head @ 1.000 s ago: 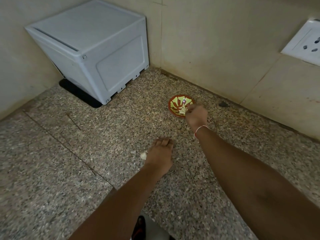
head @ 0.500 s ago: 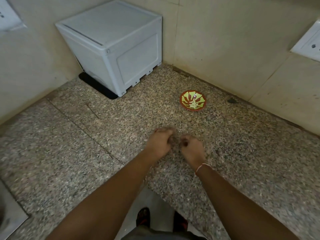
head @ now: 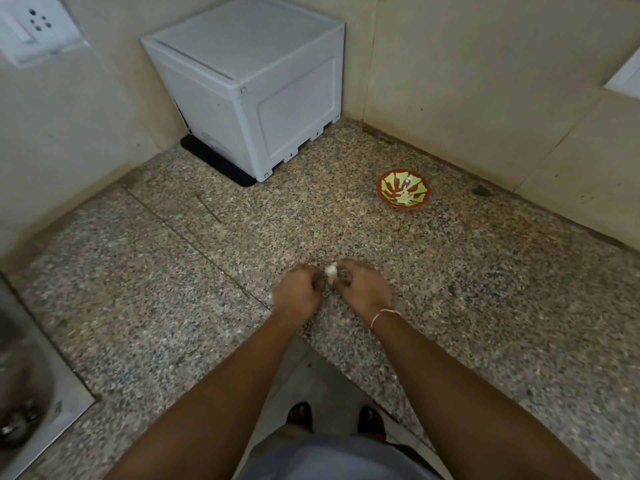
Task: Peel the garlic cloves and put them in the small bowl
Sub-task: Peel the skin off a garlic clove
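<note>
1. The left hand and the right hand met low over the speckled stone table, knuckles up, close to its near edge.
2. A white garlic clove sat between the two hands at their far side. The right hand's curled fingers held it, the clove's pale tip showing just past them.
3. The left hand's fingers were curled inward toward the clove. Whether they actually touched or pinched it could not be told, since the knuckles hid the fingertips.
4. A thin red-and-white thread circled the right wrist.
5. The small bowl, red outside with a yellow-green and red pattern inside, stood upright on the table well beyond the right hand, near the back wall. Something pale lay at its bottom, too small to identify.
6. A grey plastic box stood in the far corner where the two tiled walls met, resting on a black mat. It was well apart from both the bowl and the hands.
7. Open stone lay between the hands and the bowl, and also to the left of the hands as far as the side wall.
8. A dark spot marked the table just right of the bowl, by the wall.
9. The table's near edge cut in around the person, whose sandalled feet showed on the floor below.
10. A metal sink sat blurred at the far left edge of the view.
</note>
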